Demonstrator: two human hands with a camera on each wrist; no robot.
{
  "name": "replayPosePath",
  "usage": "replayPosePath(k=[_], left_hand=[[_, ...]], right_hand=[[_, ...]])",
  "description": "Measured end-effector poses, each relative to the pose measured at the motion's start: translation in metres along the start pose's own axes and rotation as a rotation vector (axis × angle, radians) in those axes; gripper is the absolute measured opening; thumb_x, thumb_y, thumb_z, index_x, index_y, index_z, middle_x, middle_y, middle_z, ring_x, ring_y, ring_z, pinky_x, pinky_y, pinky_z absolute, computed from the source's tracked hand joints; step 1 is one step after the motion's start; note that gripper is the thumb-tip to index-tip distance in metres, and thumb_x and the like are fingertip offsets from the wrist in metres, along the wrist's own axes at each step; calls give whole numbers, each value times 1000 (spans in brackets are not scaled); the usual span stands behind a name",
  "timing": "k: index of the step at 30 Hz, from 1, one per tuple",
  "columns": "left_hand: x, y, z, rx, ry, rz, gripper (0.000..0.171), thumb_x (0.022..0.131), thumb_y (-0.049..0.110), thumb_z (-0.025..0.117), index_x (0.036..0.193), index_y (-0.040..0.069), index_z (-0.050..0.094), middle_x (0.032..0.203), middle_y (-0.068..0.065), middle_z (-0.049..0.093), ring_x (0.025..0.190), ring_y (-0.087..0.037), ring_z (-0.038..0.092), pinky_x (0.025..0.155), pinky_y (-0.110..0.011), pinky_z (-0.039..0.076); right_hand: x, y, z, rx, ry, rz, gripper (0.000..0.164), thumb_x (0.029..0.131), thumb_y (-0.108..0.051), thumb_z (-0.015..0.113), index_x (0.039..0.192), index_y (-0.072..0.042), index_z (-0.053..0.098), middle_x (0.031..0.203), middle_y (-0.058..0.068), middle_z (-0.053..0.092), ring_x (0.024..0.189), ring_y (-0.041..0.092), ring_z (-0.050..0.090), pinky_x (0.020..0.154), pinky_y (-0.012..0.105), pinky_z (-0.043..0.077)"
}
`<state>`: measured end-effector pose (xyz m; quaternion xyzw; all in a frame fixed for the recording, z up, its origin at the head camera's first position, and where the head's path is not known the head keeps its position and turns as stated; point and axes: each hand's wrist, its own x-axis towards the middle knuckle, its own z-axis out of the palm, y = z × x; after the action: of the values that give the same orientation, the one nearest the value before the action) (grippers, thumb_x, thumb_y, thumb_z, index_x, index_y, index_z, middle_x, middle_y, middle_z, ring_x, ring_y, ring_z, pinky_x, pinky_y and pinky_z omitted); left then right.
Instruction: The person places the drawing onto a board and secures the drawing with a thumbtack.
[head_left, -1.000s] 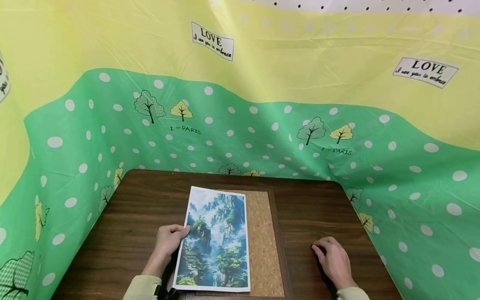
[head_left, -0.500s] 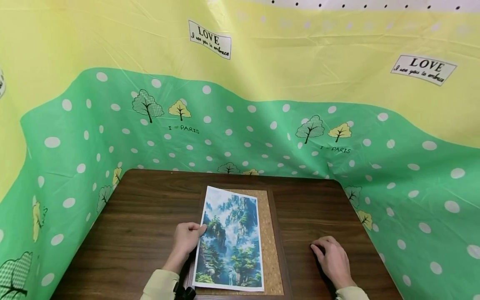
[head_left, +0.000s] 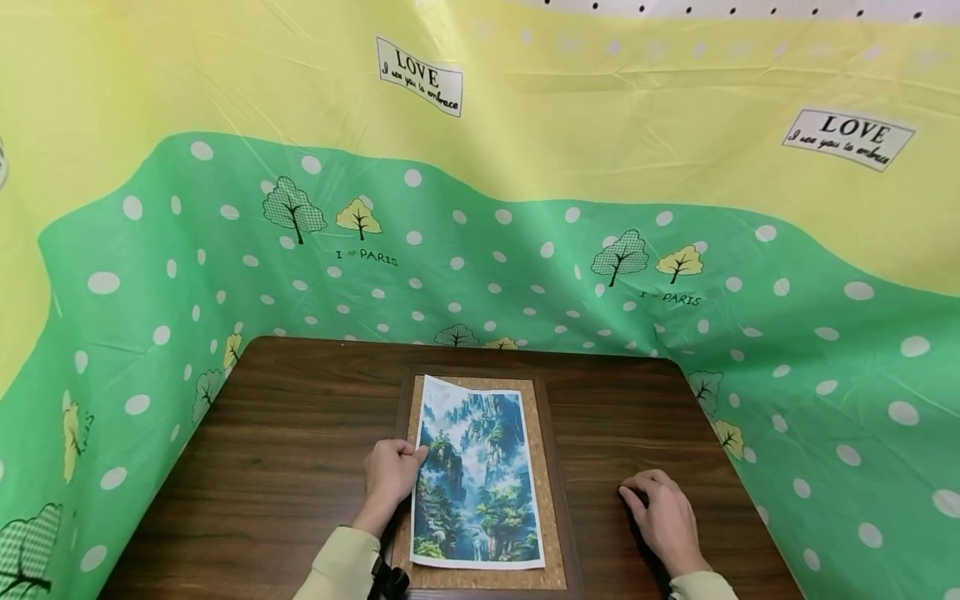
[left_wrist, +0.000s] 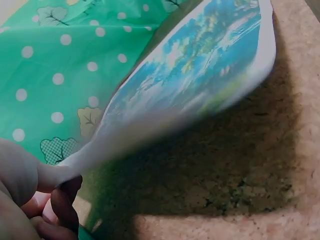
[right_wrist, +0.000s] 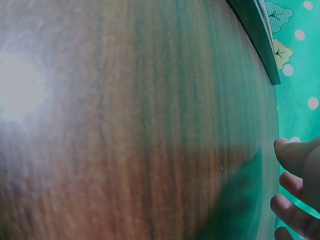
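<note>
My left hand (head_left: 392,475) pinches the left edge of a printed landscape picture (head_left: 476,475), a white-bordered sheet with blue mountains and green trees. The sheet lies over a cork board (head_left: 552,525) in a dark wooden frame, and cork shows along its sides and below it. Seen from the left wrist, thumb and fingers hold the paper's edge (left_wrist: 80,160), and the sheet bows up over the cork, casting a shadow on it. To the right of the frame, my right hand (head_left: 667,517) is over the tabletop with loosely curled fingers, holding nothing.
A dark brown wooden table (head_left: 300,417) carries the board. Its rounded far corners meet a green and yellow cloth (head_left: 465,275) that hangs behind and on both sides. The frame's raised edge (right_wrist: 260,45) stands on the table in the right wrist view.
My left hand has moved the picture to the right and it now overlaps the cork more squarely, with cork showing on its left side too. The right hand has hardly moved.
</note>
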<state>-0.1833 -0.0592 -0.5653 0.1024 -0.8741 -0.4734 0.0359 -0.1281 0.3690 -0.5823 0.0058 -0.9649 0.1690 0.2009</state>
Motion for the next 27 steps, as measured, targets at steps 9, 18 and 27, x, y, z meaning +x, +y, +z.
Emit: replayPosePath(k=[9,18,27], left_hand=[[-4,0,5,56,22,19,43,92,29,75,57,17,52,48,6,37,43,-14,36,44,-28,26],[-5,-1,11,108,51,42,41,91,29,76,58,18,54,48,7,41,44,-13,40,44,-28,27],[-7,1,15,137,64,46,51,89,31,77,54,19,43,46,8,30,42,-13,32,43,-27,20]], right_hand=[[4,-3,0,13,21,-28,10,79,-17,86,84,-18,78,94,2,68,85,26,67,72,51,54],[13,-12,2,34,71,-106,11,78,-17,87,84,-18,78,93,1,68,86,25,67,74,49,53],[25,-35,6,84,66,-117,11,78,-15,87,84,-17,79,93,0,68,86,24,67,72,48,54]])
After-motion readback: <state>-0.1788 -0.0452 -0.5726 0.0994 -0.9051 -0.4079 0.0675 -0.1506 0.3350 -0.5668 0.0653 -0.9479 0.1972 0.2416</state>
